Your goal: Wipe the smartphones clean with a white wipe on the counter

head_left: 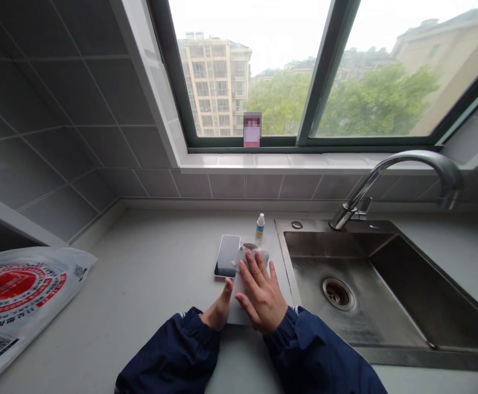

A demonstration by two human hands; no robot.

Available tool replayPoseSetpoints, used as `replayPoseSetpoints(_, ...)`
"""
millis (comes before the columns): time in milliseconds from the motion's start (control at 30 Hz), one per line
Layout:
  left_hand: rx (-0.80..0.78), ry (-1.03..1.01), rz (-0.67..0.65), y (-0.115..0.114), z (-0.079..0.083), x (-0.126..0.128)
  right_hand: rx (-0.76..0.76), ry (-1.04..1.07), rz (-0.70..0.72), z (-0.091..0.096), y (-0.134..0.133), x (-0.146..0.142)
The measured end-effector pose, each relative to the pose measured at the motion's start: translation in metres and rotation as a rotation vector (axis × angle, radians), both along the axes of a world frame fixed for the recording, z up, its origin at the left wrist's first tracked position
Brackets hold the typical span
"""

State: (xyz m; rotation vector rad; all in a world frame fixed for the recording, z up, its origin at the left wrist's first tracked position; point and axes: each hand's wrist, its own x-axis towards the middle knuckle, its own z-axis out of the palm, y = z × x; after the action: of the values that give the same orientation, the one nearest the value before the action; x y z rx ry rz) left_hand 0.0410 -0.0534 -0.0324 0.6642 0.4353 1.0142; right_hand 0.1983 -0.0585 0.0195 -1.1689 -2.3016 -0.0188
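My right hand [262, 295] lies palm down with its fingers spread and fairly straight. Under its fingertips is a thin, pale grey cloth or wipe [264, 255], pressed against a flat whitish rectangular thing [239, 316] whose kind I cannot make out. Along the left edge of that thing, my left hand [218, 310] is turned on its side, a digit stretched out; its other fingers are mostly hidden. A phone [227, 255] with a dark screen and light rim lies just beyond my left hand. Behind the cloth a small white-capped bottle [260, 225] with a blue and yellow label stands upright.
To the right, a steel sink [282, 246] with a drain [338, 293] is set into the pale counter [152, 284]. A curved chrome faucet [403, 158] rises behind it. At left lies a white plastic bag [37, 323] with red print. A window [255, 71] is ahead.
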Motion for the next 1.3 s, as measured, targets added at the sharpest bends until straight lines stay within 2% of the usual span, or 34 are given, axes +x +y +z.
replayPoseSetpoints(133,-0.005,0.022,0.142,0.006,0.005,0.003,-0.042,-0.071,0.115,0.000,-0.003,-0.002)
replayPoseSetpoints(267,-0.142,-0.118,0.081,0.008,0.017,0.002,-0.083,-0.104,0.223,0.004,-0.008,-0.003)
replayPoseSetpoints(400,-0.218,-0.217,0.028,0.008,0.028,-0.003,-0.096,-0.116,0.274,0.009,-0.011,-0.004)
replayPoseSetpoints(700,-0.280,-0.179,0.204,0.010,0.053,-0.010,-0.080,-0.038,0.342,0.006,-0.016,-0.009)
replayPoseSetpoints(867,-0.285,-0.147,0.238,0.011,0.052,-0.013,-0.154,-0.051,0.379,0.006,-0.017,-0.009)
replayPoseSetpoints(1067,-0.324,-0.251,0.107,0.010,0.046,-0.013,-0.180,-0.074,0.397,0.002,-0.019,-0.012)
replayPoseSetpoints(1200,-0.249,-0.244,0.008,0.005,0.049,-0.008,-0.145,-0.083,0.367,0.005,-0.017,-0.011)
replayPoseSetpoints(1300,-0.177,-0.204,-0.046,0.001,0.038,-0.002,-0.128,-0.108,0.322,0.010,-0.014,-0.007)
